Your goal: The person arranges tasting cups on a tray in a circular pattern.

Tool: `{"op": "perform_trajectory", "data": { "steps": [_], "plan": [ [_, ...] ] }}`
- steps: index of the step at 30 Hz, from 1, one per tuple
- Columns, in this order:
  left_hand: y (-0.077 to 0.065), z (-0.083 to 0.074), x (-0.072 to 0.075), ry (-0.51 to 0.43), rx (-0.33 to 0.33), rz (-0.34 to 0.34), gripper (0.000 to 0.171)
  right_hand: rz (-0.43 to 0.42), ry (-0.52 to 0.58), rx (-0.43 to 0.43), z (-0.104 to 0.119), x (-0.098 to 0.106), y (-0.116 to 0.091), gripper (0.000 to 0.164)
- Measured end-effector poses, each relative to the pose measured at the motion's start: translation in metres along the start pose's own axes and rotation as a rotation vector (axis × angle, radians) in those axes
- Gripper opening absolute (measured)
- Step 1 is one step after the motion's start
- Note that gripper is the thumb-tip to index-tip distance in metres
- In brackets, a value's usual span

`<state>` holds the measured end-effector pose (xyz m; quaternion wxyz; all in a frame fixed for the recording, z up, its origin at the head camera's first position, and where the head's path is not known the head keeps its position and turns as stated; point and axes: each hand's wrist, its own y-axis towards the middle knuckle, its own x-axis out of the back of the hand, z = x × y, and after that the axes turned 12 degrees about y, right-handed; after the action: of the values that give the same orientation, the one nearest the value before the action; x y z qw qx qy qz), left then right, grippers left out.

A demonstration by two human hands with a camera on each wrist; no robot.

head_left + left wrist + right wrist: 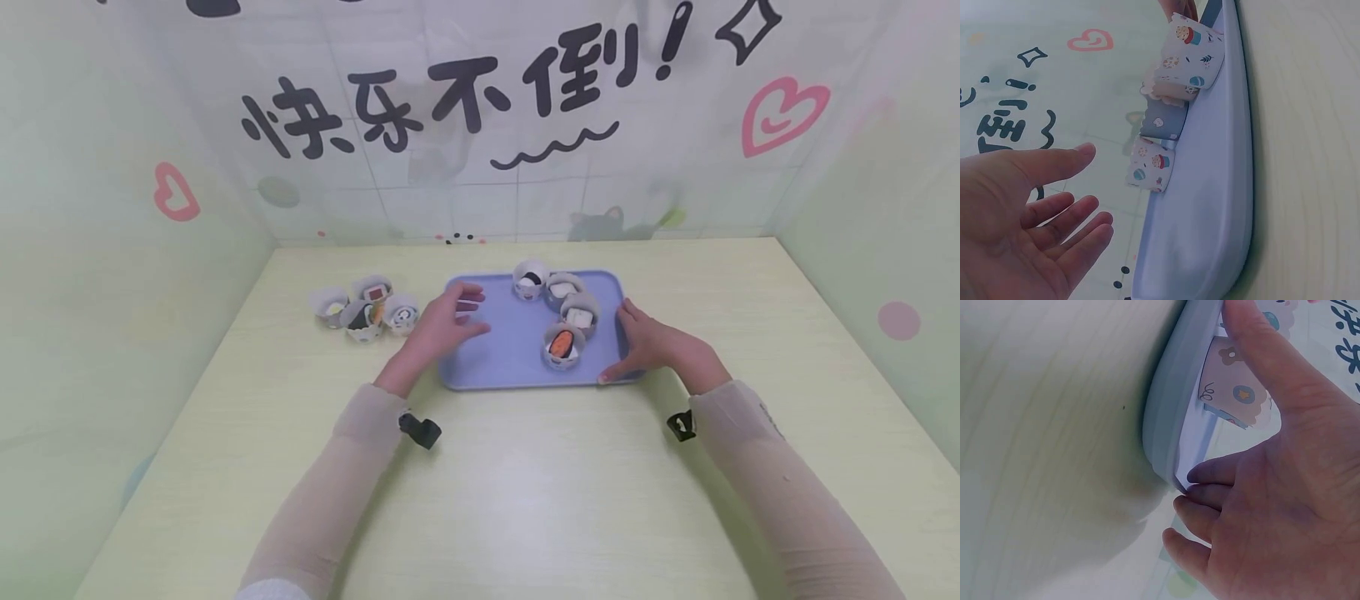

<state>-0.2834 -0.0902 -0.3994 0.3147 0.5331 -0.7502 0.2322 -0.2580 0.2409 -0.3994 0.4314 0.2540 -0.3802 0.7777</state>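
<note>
- Head view: a blue tray (502,337) lies on the worktop (517,483), towards its far edge and about midway between the side edges.
- The person's right hand (654,343) holds the tray's right end, thumb at the near right corner, fingers against the right side.
- The left hand (438,323) is at the tray's left end with fingers loosely spread and thumb apart, gripping nothing; the left wrist view shows it apart from the rim.
- Four paper cups stand in the tray's right half: a white cup (529,288) by the far rim, two greyish cups (558,289) (579,317) beside it, and an orange-topped cup (561,353) closest to the near rim.
- Left of the tray, four more cups (364,332) cluster near the worktop's far left corner.
- Dark lettering and a pink heart (784,117) mark the wall (450,204) behind.
</note>
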Motion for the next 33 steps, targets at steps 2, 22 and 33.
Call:
{"op": "perform_trajectory", "data": {
  "steps": [2,22,33],
  "plan": [
    [-0.002,0.003,0.006,-0.001,0.007,-0.014,0.060,0.000,0.000,-0.002,0.000,0.000,-0.001,0.135],
    [-0.037,0.043,0.069,-0.030,0.102,-0.163,0.063,-0.011,-0.005,0.020,-0.001,-0.001,0.000,0.134],
    [-0.067,0.072,0.097,0.019,0.179,-0.255,0.064,-0.016,0.010,0.021,-0.001,-0.001,0.000,0.135]
  ]
}}
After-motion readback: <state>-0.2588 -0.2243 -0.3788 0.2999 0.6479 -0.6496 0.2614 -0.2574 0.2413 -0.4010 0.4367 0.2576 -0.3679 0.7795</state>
